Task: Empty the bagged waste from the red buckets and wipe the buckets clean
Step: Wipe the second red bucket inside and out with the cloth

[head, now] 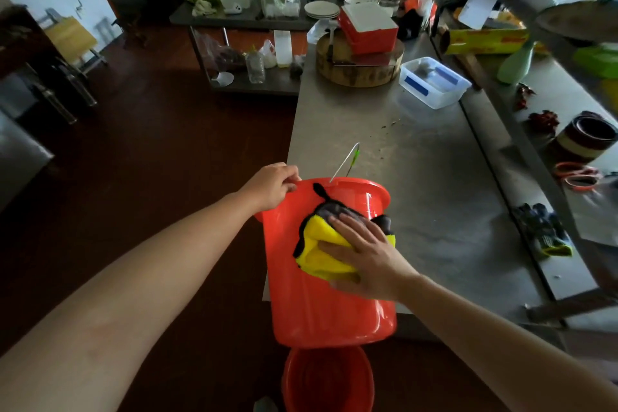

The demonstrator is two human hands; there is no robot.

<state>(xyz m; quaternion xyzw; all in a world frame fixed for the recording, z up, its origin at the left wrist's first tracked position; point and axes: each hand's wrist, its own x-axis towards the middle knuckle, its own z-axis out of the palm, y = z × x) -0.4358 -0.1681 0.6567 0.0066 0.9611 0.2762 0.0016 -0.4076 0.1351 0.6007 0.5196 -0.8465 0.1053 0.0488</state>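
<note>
Steel table (434,177) runs away from me on the right; I work at its near corner. Red bucket (294,294) tipped over that corner, mouth pointing away from me, base toward me and low, so its long axis runs far-and-up to near-and-down. Cannot tell whether it leans on the table edge or hangs free. Second red bucket (327,378) upright on the floor just beneath it, no bag showing inside. My left hand (272,186) is at the far left of the rim, fingers curled over the lip, steadying the tilt. My right hand (368,258) lies flat and spread on the outer wall facing me, pressing the yellow-and-grey cloth (321,244) against it about midway along. Wire handle (344,161) sticks up past the rim. Judgement: outside wipe in hand; the next stroke should follow the axis, toward rim or base, right hand being the nearer one.
</note>
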